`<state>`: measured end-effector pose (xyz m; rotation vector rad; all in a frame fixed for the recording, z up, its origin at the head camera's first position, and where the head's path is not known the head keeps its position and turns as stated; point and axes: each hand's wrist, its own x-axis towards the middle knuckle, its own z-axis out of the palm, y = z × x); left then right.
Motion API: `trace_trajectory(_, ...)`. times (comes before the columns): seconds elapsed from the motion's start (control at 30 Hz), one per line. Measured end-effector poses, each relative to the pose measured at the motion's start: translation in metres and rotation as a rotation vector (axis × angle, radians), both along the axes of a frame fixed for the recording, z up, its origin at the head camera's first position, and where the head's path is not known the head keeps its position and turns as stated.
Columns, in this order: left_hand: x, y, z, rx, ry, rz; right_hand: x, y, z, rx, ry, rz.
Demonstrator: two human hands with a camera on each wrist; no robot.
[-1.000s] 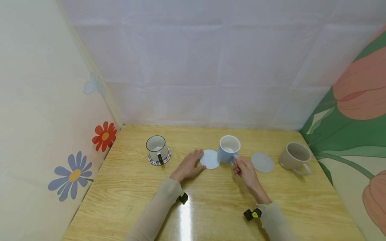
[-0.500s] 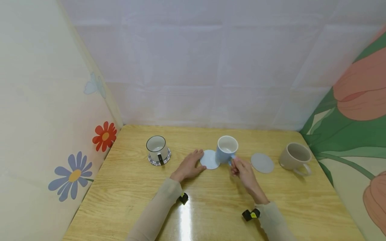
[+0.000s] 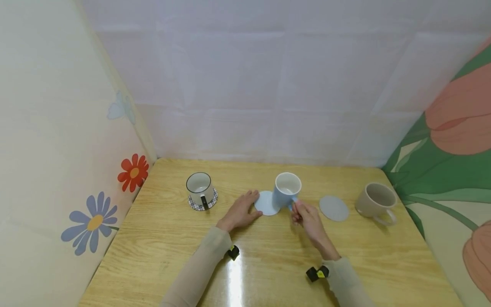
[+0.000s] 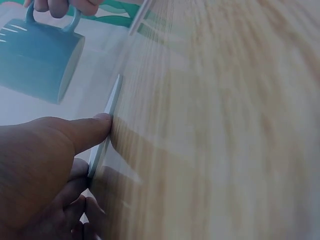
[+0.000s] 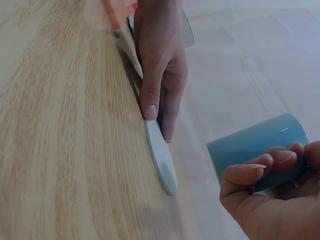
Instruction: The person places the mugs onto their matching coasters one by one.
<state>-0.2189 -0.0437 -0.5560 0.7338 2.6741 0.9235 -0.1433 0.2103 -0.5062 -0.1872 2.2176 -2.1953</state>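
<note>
While the left grip (image 3: 241, 209) lay against the pale blue coaster (image 3: 265, 204) on the table (image 3: 149, 243), fingers fairly straight, the right grip (image 3: 310, 219) had the blue mug (image 3: 284, 194) by its handle; in the head view that mug overlapped the coaster's right side. This looked like lining up mug with coaster, and the next move seemed to call for a nudge leftward, base level, then a soft lowering. The mug hid part of the coaster, and both sleeves (image 3: 201, 264) ran off the bottom.

Over to the left wrist view: a clear gap under the mug's base, no contact there! Its rim end was cut off, and the left fingertips sank into shadow.

Then the right wrist view: fingers curled firmly in, handle tucked out of sight behind them, left grip covering much of the coaster.
</note>
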Motion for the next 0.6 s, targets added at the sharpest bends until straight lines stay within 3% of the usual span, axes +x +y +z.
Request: trace_trajectory(0.6,0.000,0.000,0.001,0.017,0.033,-0.012,-0.001,-0.012,-0.002,-0.018,-0.057,0.028)
